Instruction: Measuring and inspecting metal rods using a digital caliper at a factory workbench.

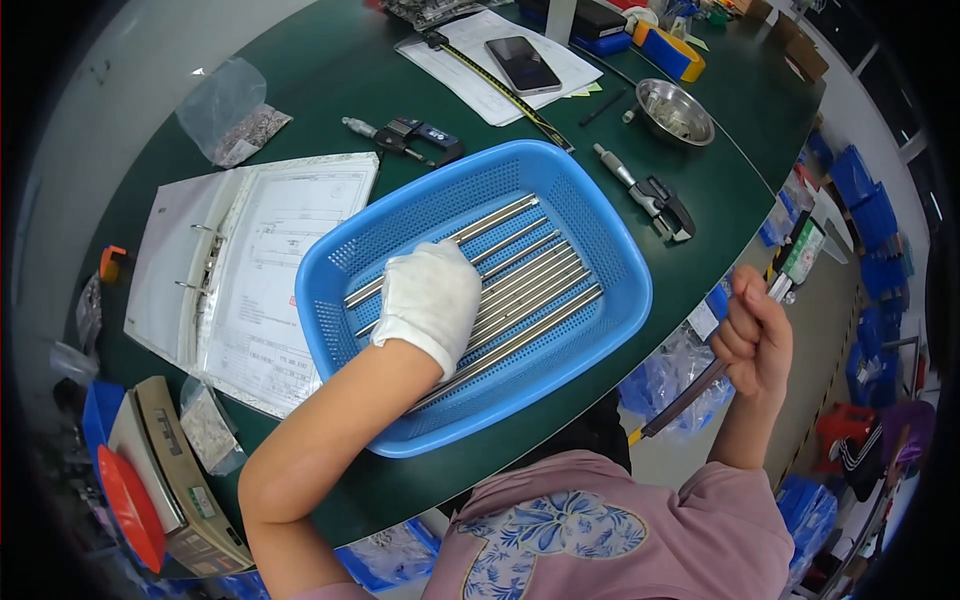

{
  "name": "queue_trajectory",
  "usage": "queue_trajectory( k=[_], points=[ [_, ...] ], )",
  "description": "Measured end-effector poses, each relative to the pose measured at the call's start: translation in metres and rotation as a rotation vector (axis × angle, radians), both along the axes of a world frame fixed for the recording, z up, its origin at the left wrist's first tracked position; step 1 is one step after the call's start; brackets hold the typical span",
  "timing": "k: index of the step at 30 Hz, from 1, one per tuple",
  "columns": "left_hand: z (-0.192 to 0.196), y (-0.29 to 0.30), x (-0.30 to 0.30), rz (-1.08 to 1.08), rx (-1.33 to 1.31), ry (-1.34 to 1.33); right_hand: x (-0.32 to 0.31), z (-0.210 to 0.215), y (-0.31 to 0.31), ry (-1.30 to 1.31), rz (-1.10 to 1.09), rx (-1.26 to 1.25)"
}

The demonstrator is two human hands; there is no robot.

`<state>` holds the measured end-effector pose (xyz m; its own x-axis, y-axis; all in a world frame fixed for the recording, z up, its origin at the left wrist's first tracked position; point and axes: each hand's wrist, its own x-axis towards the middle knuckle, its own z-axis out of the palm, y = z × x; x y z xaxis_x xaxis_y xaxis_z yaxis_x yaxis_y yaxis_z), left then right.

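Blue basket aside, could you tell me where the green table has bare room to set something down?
Bare patches: between the plastic bag and the paper sheets, and between blue basket and steel bowl. The far edge is crowded; the binder fills the left.

We see a dark green table (330, 60) bearing a blue plastic basket (620, 300), an open ring binder (240, 270), a steel bowl (673, 111), two digital micrometers (405, 137) (655, 197), a phone (522, 65) on white paper sheets (470, 75), and a clear bag of small parts (232, 115).
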<state>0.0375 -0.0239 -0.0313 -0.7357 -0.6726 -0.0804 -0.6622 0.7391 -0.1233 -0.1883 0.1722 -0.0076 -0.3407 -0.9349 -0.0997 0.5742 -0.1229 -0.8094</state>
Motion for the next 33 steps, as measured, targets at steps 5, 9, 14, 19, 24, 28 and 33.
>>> queue_trajectory(
  k=[5, 9, 14, 19, 24, 28, 33],
  points=[
    [-0.008, -0.009, 0.001, 0.001, 0.067, 0.021, 0.004, -0.011, 0.001, -0.031, 0.046, -0.009],
    [-0.002, -0.002, 0.014, 0.086, 0.099, 0.115, 0.006, -0.017, -0.001, 0.009, 0.061, -0.004],
    [0.048, -0.005, 0.049, 0.137, 0.382, 0.108, 0.003, -0.019, 0.0, 0.121, 0.024, 0.034],
    [0.089, -0.021, 0.076, 0.151, 0.495, 0.529, 0.009, -0.014, -0.003, 0.126, -0.063, 0.07],
    [0.095, -0.025, 0.03, 0.212, 0.758, 1.131, 0.012, -0.014, -0.011, 0.106, -0.009, 0.057],
    [0.055, -0.027, -0.026, 0.157, 0.794, 1.132, 0.01, -0.008, -0.002, 0.159, -0.041, 0.052],
    [-0.004, -0.027, -0.051, 0.25, 1.037, 0.896, 0.005, -0.003, 0.01, 0.425, -0.184, 0.191]
  ],
)
